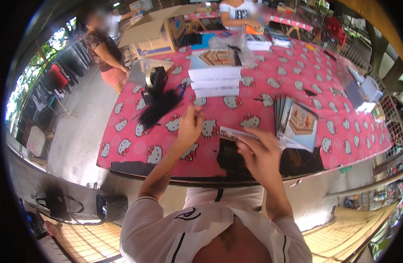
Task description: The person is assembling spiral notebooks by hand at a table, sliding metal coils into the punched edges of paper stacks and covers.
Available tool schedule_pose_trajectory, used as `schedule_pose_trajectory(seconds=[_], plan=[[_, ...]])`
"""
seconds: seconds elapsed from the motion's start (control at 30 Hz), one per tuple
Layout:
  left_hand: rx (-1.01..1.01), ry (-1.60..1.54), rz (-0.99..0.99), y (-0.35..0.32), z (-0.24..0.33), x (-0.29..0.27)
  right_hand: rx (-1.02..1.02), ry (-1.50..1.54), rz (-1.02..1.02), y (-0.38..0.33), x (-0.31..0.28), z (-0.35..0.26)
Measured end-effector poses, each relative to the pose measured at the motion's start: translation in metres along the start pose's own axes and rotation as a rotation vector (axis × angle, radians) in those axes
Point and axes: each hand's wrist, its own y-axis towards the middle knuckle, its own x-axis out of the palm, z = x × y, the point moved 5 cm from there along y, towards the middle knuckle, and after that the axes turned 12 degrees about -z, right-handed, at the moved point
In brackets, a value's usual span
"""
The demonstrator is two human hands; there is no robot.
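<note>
My right hand (262, 152) is closed on a thin booklet (237, 133), which is held edge-on above the near table edge. My left hand (191, 126) is raised left of it, fingertips pinched together; whatever they hold, if anything, is too small to make out. Beyond my left hand lies a bundle of thin black binding coils (159, 108). A tall stack of booklets (215, 83) with white page edges and a picture cover on top stands ahead. To the right of my right hand, several booklets (300, 123) lie fanned over one another.
A pink cartoon-print cover (262, 83) spreads over the table, torn to black near me. A tape roll (149, 79) sits at the left. Cardboard boxes (152, 37) stand at the far left. One person (106, 52) stands left, another (237, 15) across the table.
</note>
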Motion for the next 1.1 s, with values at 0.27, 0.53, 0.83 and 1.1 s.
schedule_pose_trajectory(seconds=[0.27,0.53,0.83,1.1], plan=[[-0.071,-0.438,-0.110,-0.025,0.073,-0.015,0.099,-0.107,-0.099,0.033,0.063,0.022],[0.096,-0.233,0.017,-0.031,0.082,-0.006,0.113,-0.027,-0.115,0.035,0.061,0.026],[0.027,-0.217,-0.096,-0.020,0.083,-0.009,0.167,-0.014,-0.188,0.034,0.051,0.020],[0.297,-0.103,-0.293,-0.005,0.078,-0.008,0.143,0.111,-0.215,0.037,0.047,0.022]])
